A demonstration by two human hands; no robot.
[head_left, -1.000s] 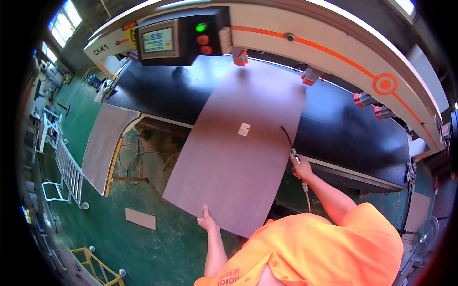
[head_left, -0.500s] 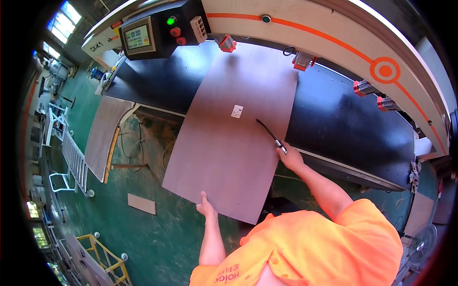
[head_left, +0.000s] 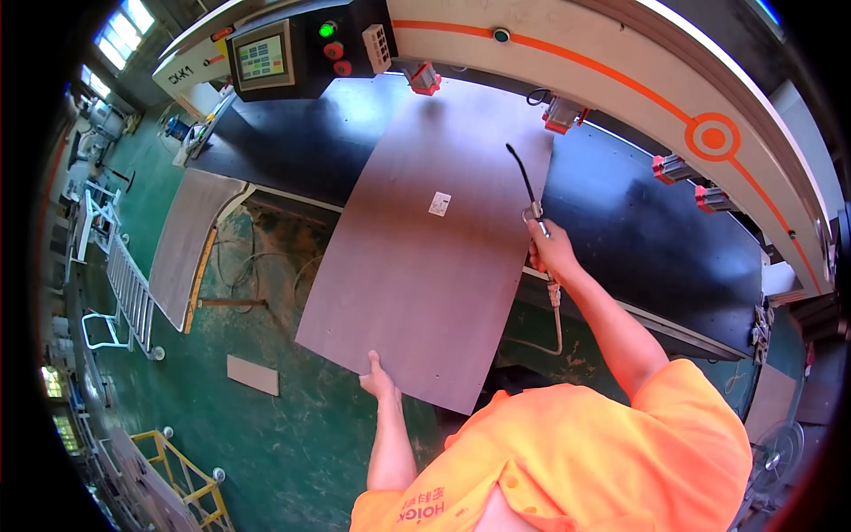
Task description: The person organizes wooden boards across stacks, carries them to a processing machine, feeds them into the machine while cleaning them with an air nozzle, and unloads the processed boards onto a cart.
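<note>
A large brown panel [head_left: 417,293] with a small white label [head_left: 440,204] lies across the black machine bed [head_left: 620,230], its near end reaching out over the floor. My left hand [head_left: 379,379] grips the panel's near edge, thumb on top and fingers hidden beneath. Beside the panel's right edge, my right hand [head_left: 551,248] is closed around an air gun [head_left: 534,213]. The gun's thin black nozzle points forward above the panel, and a hose hangs down from its handle.
Over the bed runs a beam [head_left: 603,62] with red-edged clamps [head_left: 564,115] and a control box [head_left: 310,53]. Another brown panel [head_left: 191,239] stands at the left. A small board [head_left: 253,375] lies on the green floor near a yellow-framed cart [head_left: 182,470].
My right hand has moved forward with the air gun, and its nozzle has swung from pointing left to pointing more forward. My left hand keeps its hold on the panel.
</note>
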